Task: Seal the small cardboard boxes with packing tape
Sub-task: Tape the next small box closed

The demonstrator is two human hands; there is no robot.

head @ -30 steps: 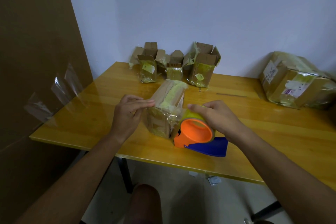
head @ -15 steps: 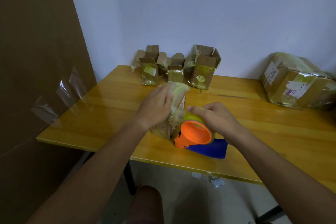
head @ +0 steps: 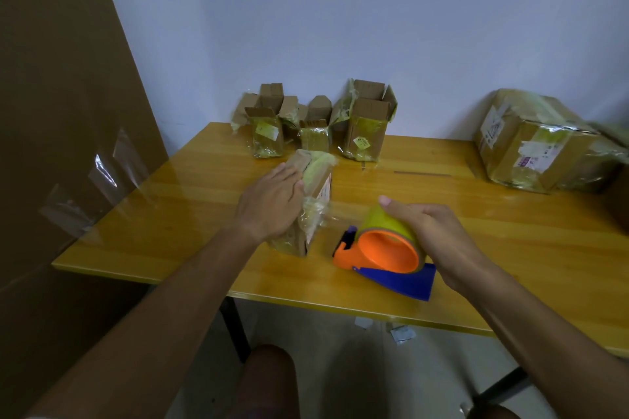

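Tape dispenser [head: 384, 250] pulled clear to 3 o'clock, right hand [head: 430, 235] gripping roll; left hand [head: 272, 202] flat, smoothing tape on small box [head: 311, 201]. Strip looks done.

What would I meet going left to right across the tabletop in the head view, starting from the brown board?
Brown board with clear tape strips → left hand pressing flat on the small cardboard box → tape dispenser → right hand gripping its roll → large taped carton.
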